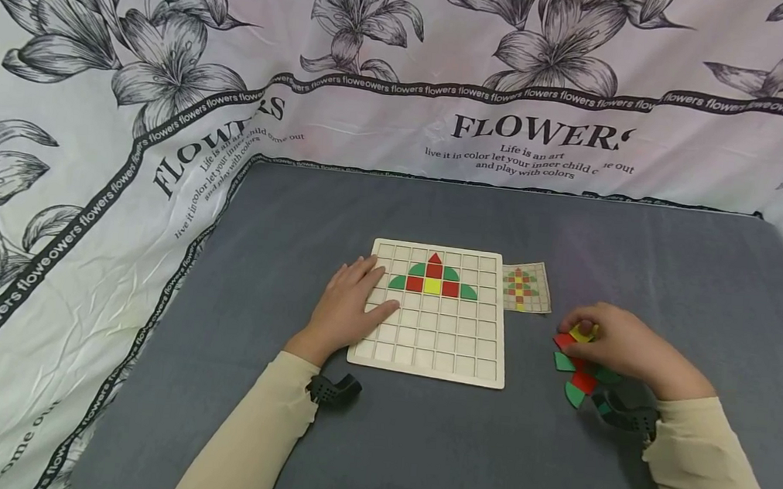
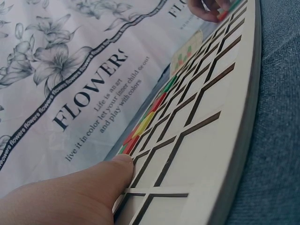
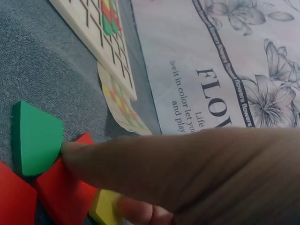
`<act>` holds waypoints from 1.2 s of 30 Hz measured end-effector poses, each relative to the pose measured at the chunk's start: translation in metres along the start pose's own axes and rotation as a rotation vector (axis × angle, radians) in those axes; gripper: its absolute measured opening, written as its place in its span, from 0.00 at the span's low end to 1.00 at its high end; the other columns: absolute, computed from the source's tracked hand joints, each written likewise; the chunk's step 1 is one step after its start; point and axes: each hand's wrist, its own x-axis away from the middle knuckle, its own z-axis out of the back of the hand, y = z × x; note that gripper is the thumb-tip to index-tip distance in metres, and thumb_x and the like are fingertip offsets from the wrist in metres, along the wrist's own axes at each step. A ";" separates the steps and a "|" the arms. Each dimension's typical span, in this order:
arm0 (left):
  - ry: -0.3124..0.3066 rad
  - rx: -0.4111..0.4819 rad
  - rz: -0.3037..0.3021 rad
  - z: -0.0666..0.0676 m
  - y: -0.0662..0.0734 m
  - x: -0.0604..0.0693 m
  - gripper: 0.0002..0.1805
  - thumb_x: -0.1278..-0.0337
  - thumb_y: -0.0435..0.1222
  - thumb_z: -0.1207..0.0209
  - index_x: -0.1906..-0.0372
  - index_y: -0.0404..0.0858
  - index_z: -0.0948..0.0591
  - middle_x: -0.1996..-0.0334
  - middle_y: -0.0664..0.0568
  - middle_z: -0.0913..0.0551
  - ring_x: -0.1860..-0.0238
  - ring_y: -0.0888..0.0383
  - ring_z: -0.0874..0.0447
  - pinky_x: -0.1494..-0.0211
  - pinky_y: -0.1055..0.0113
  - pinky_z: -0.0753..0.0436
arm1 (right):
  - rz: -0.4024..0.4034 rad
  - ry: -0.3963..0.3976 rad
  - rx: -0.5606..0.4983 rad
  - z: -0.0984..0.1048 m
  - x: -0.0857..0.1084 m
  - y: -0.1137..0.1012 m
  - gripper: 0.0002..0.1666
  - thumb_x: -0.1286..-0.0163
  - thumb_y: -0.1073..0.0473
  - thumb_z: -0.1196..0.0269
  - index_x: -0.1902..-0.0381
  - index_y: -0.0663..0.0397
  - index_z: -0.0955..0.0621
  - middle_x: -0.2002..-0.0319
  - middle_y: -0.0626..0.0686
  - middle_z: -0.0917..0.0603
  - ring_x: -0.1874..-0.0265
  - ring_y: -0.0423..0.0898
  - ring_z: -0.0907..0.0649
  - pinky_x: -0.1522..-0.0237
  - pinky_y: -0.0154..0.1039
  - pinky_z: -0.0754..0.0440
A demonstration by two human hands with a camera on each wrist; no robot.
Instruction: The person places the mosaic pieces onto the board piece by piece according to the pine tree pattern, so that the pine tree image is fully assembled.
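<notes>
My left hand (image 1: pixel 347 307) rests on the left edge of a pale wooden grid board (image 1: pixel 435 341), thumb lying over its squares. On the board's upper half sit a red triangle (image 1: pixel 435 258), red squares (image 1: pixel 414 284), a yellow square (image 1: pixel 433 285) and green quarter-round pieces (image 1: pixel 469 292). To the right, my right hand (image 1: pixel 617 342) bends over a loose pile of pieces. Its thumb touches a red piece (image 3: pixel 65 192) and a fingertip is against a yellow piece (image 3: pixel 105 206); whether it pinches either is unclear. A green piece (image 3: pixel 37 140) lies beside the thumb.
A small pattern card (image 1: pixel 527 287) lies against the board's right side, showing a coloured grid design. More green (image 1: pixel 574 395) and red pieces (image 1: pixel 584 382) lie near the right wrist. A grey cloth (image 1: pixel 415 448) covers the table, bordered by white flower-print fabric (image 1: pixel 374 126).
</notes>
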 end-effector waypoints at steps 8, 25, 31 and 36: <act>0.004 0.001 0.002 0.000 -0.001 0.000 0.41 0.26 0.58 0.43 0.20 0.38 0.32 0.17 0.45 0.40 0.15 0.46 0.49 0.13 0.50 0.54 | 0.029 0.040 0.024 -0.002 -0.006 -0.005 0.15 0.36 0.57 0.25 0.54 0.58 0.11 0.59 0.56 0.17 0.61 0.51 0.20 0.63 0.46 0.19; -0.004 0.004 0.007 0.000 0.001 0.002 0.41 0.26 0.58 0.43 0.20 0.38 0.32 0.18 0.45 0.40 0.16 0.46 0.49 0.13 0.51 0.54 | 0.020 0.055 0.013 -0.007 -0.010 -0.016 0.08 0.38 0.61 0.25 0.64 0.55 0.15 0.68 0.50 0.15 0.71 0.46 0.21 0.69 0.42 0.21; -0.008 0.000 0.010 0.000 0.001 0.001 0.41 0.26 0.58 0.43 0.20 0.38 0.33 0.17 0.45 0.40 0.15 0.47 0.50 0.13 0.51 0.54 | 0.034 0.070 0.011 -0.006 -0.007 -0.022 0.05 0.36 0.63 0.27 0.64 0.54 0.15 0.70 0.47 0.15 0.73 0.43 0.22 0.71 0.41 0.23; -0.009 -0.012 0.005 -0.001 -0.001 0.000 0.41 0.26 0.59 0.44 0.20 0.39 0.33 0.17 0.45 0.41 0.15 0.47 0.50 0.13 0.51 0.54 | 0.057 0.130 0.012 -0.006 -0.007 -0.029 0.04 0.34 0.63 0.28 0.66 0.52 0.15 0.70 0.46 0.15 0.75 0.42 0.22 0.70 0.40 0.23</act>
